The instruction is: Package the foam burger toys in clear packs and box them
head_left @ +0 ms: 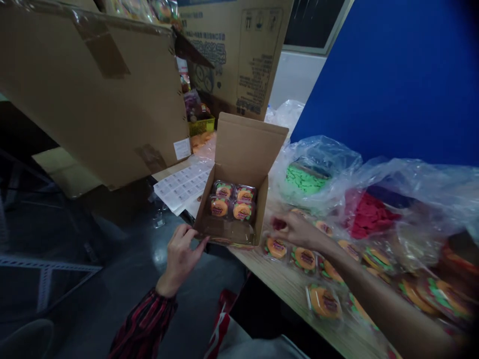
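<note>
My left hand (183, 254) grips the front left corner of a small open cardboard box (263, 209), its thumb along the front edge. The lid stands raised at the back. Inside, towards the back, sit clear-packed burger-shaped items, such as one at the front left (219, 207); the front of the box shows bare cardboard. Just right of the box, my right hand (288, 227) is over the table with its fingers curled. Something dark red shows between them, but blur hides whether they hold it. Beneath is a packed burger item (276, 248).
Several more packed burgers (324, 301) cover the wooden table (269, 274) on the right. Behind them lie plastic bags with green (305, 178) and red (372, 215) contents. Label sheets (183, 187) lie left of the box. A large carton (123, 94) rises at the left.
</note>
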A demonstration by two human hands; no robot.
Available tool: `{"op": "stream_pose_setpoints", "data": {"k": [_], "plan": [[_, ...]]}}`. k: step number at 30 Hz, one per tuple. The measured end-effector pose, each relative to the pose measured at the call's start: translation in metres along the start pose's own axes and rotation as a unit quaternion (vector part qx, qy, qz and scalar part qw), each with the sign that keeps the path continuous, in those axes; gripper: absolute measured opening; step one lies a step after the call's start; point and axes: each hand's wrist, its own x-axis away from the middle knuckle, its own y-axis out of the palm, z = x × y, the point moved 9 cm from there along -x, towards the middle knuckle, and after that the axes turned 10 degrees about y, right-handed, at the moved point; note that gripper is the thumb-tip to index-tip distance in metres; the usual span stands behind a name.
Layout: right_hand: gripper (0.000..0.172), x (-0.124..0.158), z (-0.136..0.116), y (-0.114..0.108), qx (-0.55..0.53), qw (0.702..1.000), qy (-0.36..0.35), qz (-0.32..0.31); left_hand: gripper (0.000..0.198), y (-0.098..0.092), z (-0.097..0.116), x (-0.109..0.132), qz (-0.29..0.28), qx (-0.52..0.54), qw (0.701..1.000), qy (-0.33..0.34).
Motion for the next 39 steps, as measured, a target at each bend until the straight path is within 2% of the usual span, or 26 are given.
{"op": "stream_pose_setpoints", "data": {"k": [2,4,6,8,11,14,16,18,21,23,26,28,29,31,33,35,37,39], "plan": [[0.03,0.011,0.027,0.013,0.089,0.996,0.019,-0.017,0.018,0.002,-0.001,0.001,0.004,0.003,1.0,-0.009],[0.044,0.014,0.042,0.035,0.128,0.99,0.021,-0.053,0.018,0.003,-0.001,0.001,0.008,0.006,1.0,-0.016],[0.045,0.012,0.047,0.052,0.141,0.987,0.02,-0.068,0.018,0.004,0.0,0.002,0.01,0.008,1.0,-0.022],[0.038,0.01,0.047,0.054,0.141,0.989,0.019,-0.038,0.016,0.005,0.001,0.003,0.002,0.012,0.999,-0.03],[0.032,0.012,0.046,0.023,0.113,0.989,0.031,0.092,0.013,0.008,0.002,0.005,-0.017,0.022,0.999,-0.045],[0.05,0.024,0.032,-0.031,0.069,0.952,0.029,0.297,0.013,0.009,0.0,0.008,-0.02,0.025,0.998,-0.062],[0.064,0.028,0.002,-0.051,0.045,0.927,-0.022,0.372,0.014,0.009,-0.002,0.009,-0.02,0.025,0.997,-0.073],[0.068,0.018,-0.041,-0.047,0.037,0.929,-0.095,0.356,0.014,0.009,-0.002,0.01,-0.019,0.027,0.996,-0.079],[0.069,-0.018,-0.096,-0.007,0.068,0.951,-0.157,0.257,0.014,0.008,0.001,0.01,-0.017,0.028,0.996,-0.077],[0.07,-0.043,-0.115,0.028,0.099,0.962,-0.169,0.192,0.014,0.007,0.003,0.01,-0.017,0.022,0.997,-0.073],[0.053,-0.07,-0.122,0.075,0.127,0.973,-0.178,0.079,0.012,0.006,0.003,0.01,-0.008,0.013,0.998,-0.069],[0.042,-0.07,-0.117,0.078,0.096,0.976,-0.192,0.043,0.012,0.004,0.003,0.01,0.004,0.011,0.998,-0.056],[0.039,-0.065,-0.112,0.067,0.064,0.977,-0.198,0.05,0.013,0.004,0.003,0.011,0.011,0.01,0.999,-0.046],[0.034,-0.046,-0.094,0.03,-0.003,0.977,-0.191,0.091,0.014,0.003,0.003,0.012,0.025,0.009,0.999,-0.03],[0.027,-0.02,-0.064,-0.006,-0.034,0.981,-0.145,0.12,0.015,0.004,0.001,0.012,0.034,0.01,0.999,-0.023],[0.028,0.007,-0.026,-0.024,0.001,0.992,-0.068,0.104,0.015,0.006,0.0,0.011,0.039,0.01,0.999,-0.014],[0.04,0.032,0.014,-0.019,0.092,0.995,0.007,0.049,0.016,0.007,0.001,0.01,0.047,0.002,0.999,-0.008],[0.048,0.052,0.046,-0.001,0.193,0.98,0.046,-0.005,0.016,0.004,0.004,0.009,0.055,-0.011,0.998,-0.006]]}}
